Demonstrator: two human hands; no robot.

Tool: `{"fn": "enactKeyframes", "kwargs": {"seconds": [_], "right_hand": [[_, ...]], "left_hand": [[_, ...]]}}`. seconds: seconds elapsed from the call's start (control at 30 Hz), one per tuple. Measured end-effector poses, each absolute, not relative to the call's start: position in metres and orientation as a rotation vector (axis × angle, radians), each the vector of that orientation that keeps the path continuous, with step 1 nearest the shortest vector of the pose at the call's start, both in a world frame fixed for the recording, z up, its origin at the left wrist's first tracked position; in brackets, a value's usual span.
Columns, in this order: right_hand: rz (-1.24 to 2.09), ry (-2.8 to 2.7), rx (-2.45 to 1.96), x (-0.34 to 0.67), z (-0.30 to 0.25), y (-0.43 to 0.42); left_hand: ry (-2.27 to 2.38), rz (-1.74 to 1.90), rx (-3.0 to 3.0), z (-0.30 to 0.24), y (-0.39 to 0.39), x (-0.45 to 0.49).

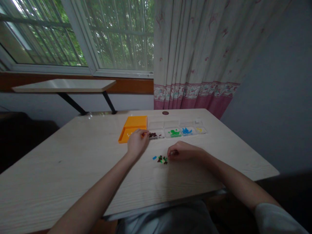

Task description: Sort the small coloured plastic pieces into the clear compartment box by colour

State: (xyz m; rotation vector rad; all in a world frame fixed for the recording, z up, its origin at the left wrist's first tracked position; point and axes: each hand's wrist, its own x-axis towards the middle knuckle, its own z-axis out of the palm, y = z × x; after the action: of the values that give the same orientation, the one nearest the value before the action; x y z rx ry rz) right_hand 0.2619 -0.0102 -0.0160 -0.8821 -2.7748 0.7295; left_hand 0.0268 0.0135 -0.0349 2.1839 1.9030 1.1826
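Observation:
My left hand point(137, 142) reaches forward to the near edge of a clear compartment box point(177, 124), its fingers pinched together beside the dark brown pieces point(152, 134); what it pinches is too small to name. My right hand point(183, 151) rests curled on the table next to a small loose pile of dark, green and blue pieces point(162, 159), fingertips closed at the pile's right edge. Other compartments hold green pieces point(175, 132), blue pieces point(186, 131) and yellow pieces point(200, 129).
An orange lid or tray point(135, 124) lies left of the clear box. The pale wooden table point(73, 162) stands under a window, with a narrow shelf point(63, 85) behind it and a curtain point(195, 65) at the back right. A wall stands close on the right.

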Motion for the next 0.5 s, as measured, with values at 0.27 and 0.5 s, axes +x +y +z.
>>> {"fn": "enactKeyframes", "kwargs": {"seconds": [0.27,0.5], "right_hand": [[0.797,-2.748,-0.891,0.264,-0.02,-0.008],[0.808,-2.712,-0.906,0.263,-0.019,-0.009]], "left_hand": [[1.814,1.183,2.263,-0.036,0.015,0.019],[1.613,1.117,2.404,-0.037,0.004,0.029]]}}
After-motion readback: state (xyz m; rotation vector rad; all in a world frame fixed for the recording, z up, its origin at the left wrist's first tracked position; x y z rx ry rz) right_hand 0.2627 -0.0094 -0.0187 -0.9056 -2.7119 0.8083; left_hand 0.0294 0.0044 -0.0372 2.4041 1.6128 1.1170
